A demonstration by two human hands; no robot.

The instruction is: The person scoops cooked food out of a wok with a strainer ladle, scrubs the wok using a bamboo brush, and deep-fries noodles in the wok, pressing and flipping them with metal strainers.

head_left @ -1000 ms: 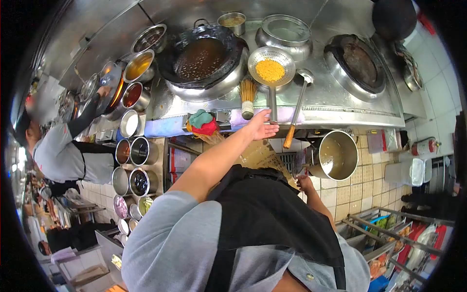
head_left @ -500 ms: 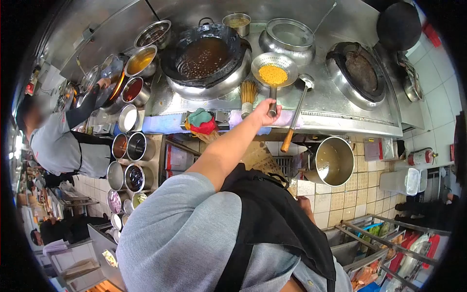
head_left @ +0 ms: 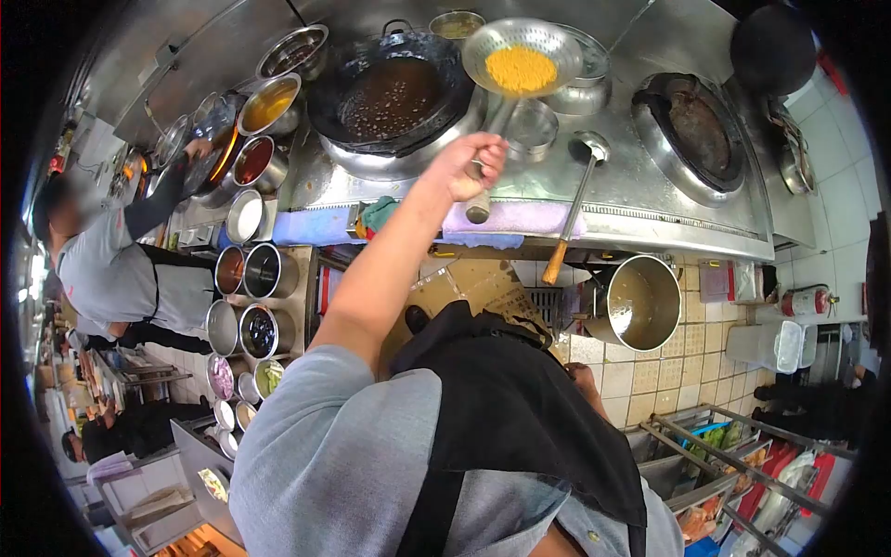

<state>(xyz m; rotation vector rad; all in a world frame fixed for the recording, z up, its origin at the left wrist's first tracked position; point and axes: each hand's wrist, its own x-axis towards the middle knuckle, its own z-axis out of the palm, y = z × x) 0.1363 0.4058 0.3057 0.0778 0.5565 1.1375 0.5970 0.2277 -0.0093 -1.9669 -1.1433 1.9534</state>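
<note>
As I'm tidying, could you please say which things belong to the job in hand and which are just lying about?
In use: skimmer, held in the left grip; yellow food in the skimmer.
Seemingly just lying about: ladle; green cloth; fire extinguisher.

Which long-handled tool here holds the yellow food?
The perforated strainer, gripped in the left hand; the wooden-handled ladle resting on the counter shows none.

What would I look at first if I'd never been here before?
Probably the bright yellow food in the holed ladle, held up over the metal counter in the left hand. Next comes the big black wok of dark, speckled liquid, left of the ladle. Farther left, an orange glow shows near another person's hand.
</note>
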